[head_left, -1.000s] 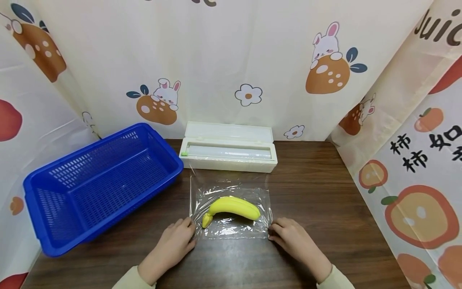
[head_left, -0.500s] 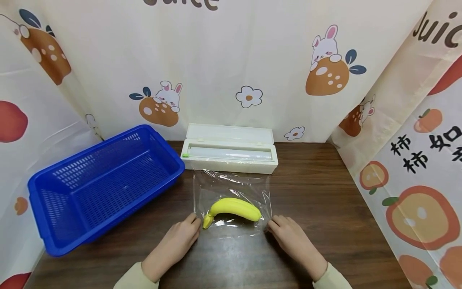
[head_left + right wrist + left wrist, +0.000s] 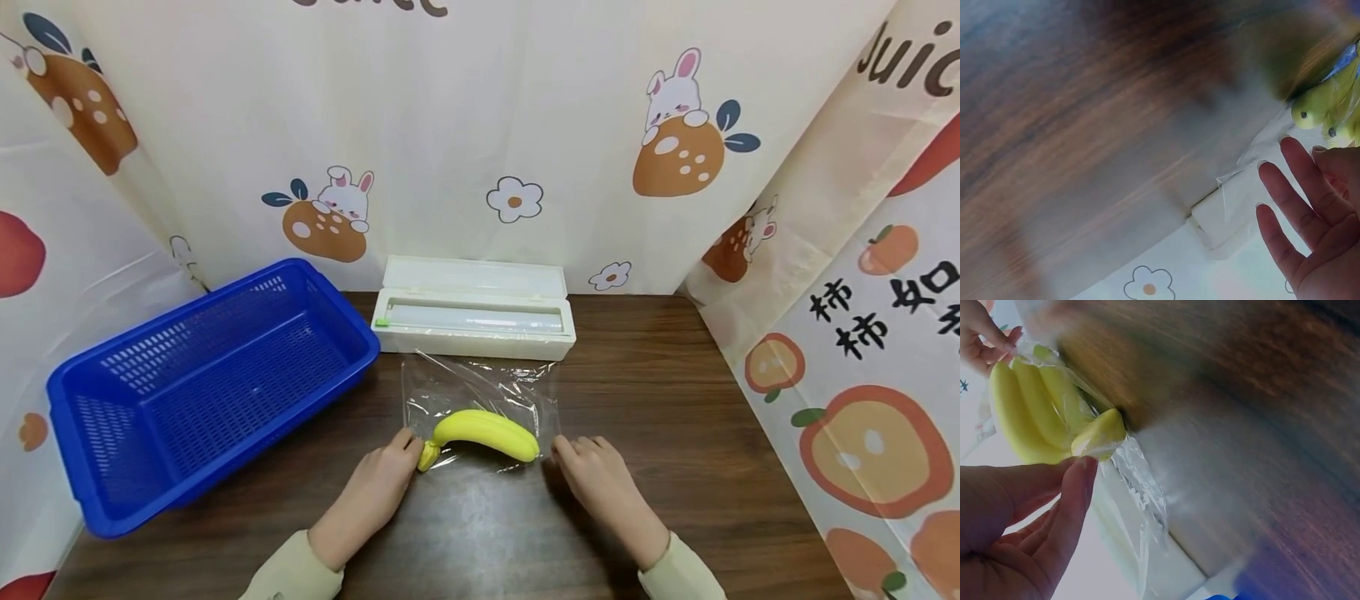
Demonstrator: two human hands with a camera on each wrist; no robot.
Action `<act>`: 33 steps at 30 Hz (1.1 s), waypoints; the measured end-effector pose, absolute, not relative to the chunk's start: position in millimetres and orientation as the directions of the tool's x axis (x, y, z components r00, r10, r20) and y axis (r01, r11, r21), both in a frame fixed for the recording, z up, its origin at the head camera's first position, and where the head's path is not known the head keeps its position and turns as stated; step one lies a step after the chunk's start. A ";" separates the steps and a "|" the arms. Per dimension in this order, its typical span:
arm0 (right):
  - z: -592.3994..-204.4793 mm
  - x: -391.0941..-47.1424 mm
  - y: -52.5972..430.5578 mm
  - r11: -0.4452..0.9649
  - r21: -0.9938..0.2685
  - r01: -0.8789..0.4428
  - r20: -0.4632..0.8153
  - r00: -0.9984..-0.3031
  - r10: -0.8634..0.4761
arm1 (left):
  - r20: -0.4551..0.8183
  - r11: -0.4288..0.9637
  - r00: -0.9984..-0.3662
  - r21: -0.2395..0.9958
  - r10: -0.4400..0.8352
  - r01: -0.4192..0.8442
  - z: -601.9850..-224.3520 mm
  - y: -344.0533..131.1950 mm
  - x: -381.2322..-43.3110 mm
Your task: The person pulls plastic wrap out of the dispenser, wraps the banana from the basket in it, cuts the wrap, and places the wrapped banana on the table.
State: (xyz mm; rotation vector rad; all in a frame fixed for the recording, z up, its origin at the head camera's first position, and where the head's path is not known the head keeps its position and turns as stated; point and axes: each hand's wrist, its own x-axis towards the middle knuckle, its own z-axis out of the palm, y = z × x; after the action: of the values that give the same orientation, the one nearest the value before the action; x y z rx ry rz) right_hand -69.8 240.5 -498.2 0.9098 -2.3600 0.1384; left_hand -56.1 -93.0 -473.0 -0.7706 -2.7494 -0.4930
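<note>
At a dark wood table (image 3: 480,542) before curtains (image 3: 442,108) printed with rabbits and fruit, a blue perforated basket (image 3: 198,342) sits at far left, angled toward the center. To its right, a person's left hand (image 3: 378,479), below a pale sleeve (image 3: 296,571), pinches transparent film (image 3: 517,387) between thumb and forefinger, just beside the stem of a yellow banana bunch (image 3: 483,429). The bunch lies at center on the table, stem to the left, tips to the right. Around it spreads the glossy sheet, which reaches back to the front of a white box (image 3: 472,343); in the left wrist view a fold of it crosses the stem. Lid (image 3: 476,277) raised, the box shows a pale roll (image 3: 476,318) inside. At right, near the banana tips, the person's right hand (image 3: 600,475) holds the sheet's other side between thumb and a curled forefinger, its remaining fingers extended and spread apart in the right wrist view. Beyond, a side panel (image 3: 870,450) bears orange fruit and dark lettering.
</note>
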 end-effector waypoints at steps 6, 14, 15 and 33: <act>-497.7 -76.3 237.9 0.753 0.092 -0.652 0.569 -0.586 -0.577 | 0.281 0.788 -0.852 0.332 0.442 0.518 -474.3 -92.9 -60.7; -493.8 -83.5 237.0 0.777 0.072 -0.625 0.523 -0.640 -0.563 | 0.327 0.798 -0.841 0.297 0.431 0.525 -483.9 -93.8 -68.7; -493.4 -83.9 236.7 0.779 0.072 -0.623 0.517 -0.644 -0.564 | 0.333 0.799 -0.839 0.292 0.431 0.526 -485.1 -94.0 -69.6; -497.0 -92.7 223.3 0.753 0.003 -0.658 0.542 -0.632 -0.554 | 0.282 0.690 -0.893 0.567 0.350 0.450 -488.8 -88.5 -72.1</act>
State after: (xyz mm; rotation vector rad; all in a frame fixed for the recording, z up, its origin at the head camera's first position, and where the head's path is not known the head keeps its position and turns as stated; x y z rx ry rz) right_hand -92.7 223.3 -497.0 0.9117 -2.4265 0.2638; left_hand -72.1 -88.5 -488.8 -0.6543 -2.7473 -0.9817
